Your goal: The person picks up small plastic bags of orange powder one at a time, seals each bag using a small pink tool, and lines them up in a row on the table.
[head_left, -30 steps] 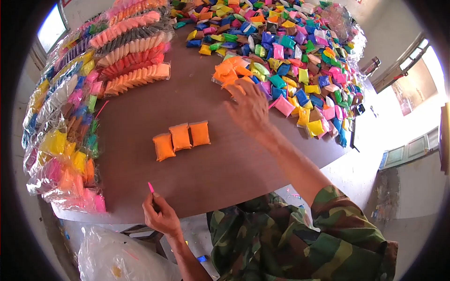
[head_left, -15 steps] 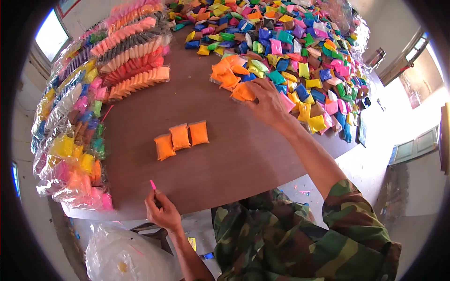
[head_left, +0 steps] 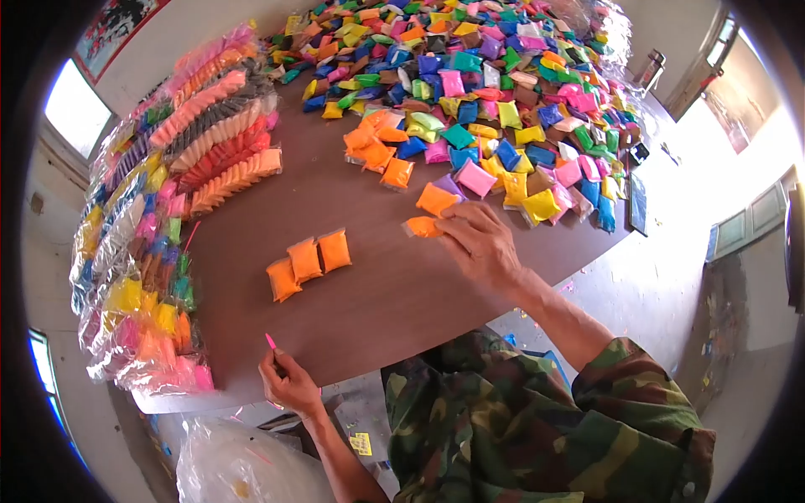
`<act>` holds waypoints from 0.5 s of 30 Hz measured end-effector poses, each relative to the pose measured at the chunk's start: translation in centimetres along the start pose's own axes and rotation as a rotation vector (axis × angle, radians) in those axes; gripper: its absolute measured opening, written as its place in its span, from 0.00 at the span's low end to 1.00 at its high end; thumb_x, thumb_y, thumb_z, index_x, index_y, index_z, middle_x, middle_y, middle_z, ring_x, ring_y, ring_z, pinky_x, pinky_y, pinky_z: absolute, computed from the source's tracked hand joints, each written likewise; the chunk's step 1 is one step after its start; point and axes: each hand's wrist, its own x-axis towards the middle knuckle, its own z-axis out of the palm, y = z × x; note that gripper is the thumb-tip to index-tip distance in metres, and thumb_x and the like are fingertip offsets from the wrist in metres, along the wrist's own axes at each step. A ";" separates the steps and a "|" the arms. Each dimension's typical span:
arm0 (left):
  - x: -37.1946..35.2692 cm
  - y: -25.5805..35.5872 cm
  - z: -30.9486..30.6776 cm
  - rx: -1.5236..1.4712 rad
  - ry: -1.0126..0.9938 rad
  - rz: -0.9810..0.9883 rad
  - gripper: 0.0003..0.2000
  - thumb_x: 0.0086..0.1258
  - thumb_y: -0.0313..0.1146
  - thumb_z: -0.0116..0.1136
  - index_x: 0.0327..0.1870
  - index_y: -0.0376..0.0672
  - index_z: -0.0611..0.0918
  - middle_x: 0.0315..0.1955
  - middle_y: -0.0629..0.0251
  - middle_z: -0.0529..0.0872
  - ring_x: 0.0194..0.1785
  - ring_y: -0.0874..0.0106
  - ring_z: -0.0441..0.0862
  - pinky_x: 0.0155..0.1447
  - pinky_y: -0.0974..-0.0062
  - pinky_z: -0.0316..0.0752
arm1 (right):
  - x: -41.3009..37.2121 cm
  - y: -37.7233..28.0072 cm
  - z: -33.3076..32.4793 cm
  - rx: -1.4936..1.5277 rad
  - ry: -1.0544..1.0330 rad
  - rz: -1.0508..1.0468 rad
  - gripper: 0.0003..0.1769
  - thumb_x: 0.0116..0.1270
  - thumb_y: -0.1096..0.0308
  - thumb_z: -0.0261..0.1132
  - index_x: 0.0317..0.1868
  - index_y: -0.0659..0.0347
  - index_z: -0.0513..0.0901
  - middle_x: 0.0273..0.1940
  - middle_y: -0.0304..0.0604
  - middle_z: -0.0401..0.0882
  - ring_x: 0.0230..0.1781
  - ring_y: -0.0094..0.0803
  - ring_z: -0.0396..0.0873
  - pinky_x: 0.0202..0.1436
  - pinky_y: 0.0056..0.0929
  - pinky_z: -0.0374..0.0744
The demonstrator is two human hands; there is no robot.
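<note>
In the head view, the right hand (head_left: 485,250), right of centre, pinches an orange packet (head_left: 422,227) in its fingertips above the worktop (head_left: 377,293); a second orange packet (head_left: 437,199) shows just above it, and whether the fingers grip that one too, I cannot tell. At lower left, the left hand (head_left: 291,382) holds a slim pink piece (head_left: 270,341) between closed fingers. Three orange packets (head_left: 305,260) lie side by side left of centre. A loose multicoloured pile (head_left: 503,113) fills the upper right; bagged rows (head_left: 222,159) line the left.
</note>
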 end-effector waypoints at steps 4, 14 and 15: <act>-0.1 -0.3 0.0 0.028 -0.007 0.004 0.04 0.84 0.29 0.66 0.49 0.38 0.88 0.34 0.57 0.91 0.33 0.59 0.89 0.38 0.61 0.82 | -2.2 -3.9 -2.1 0.508 -0.173 0.587 0.11 0.76 0.72 0.74 0.55 0.64 0.91 0.42 0.46 0.91 0.40 0.47 0.89 0.46 0.41 0.88; 0.3 0.4 -0.3 0.051 -0.023 0.008 0.05 0.83 0.30 0.66 0.48 0.40 0.89 0.34 0.58 0.91 0.34 0.60 0.90 0.39 0.62 0.83 | -5.5 -4.8 -2.4 0.101 -0.077 0.205 0.10 0.71 0.71 0.76 0.51 0.59 0.90 0.48 0.43 0.89 0.51 0.46 0.90 0.51 0.44 0.87; 0.3 0.4 -0.2 0.052 -0.026 0.011 0.05 0.83 0.31 0.66 0.48 0.40 0.89 0.34 0.58 0.91 0.34 0.60 0.90 0.39 0.62 0.83 | -5.7 -4.9 -2.3 0.086 -0.083 0.095 0.11 0.71 0.70 0.76 0.52 0.57 0.89 0.52 0.42 0.88 0.55 0.45 0.89 0.55 0.44 0.86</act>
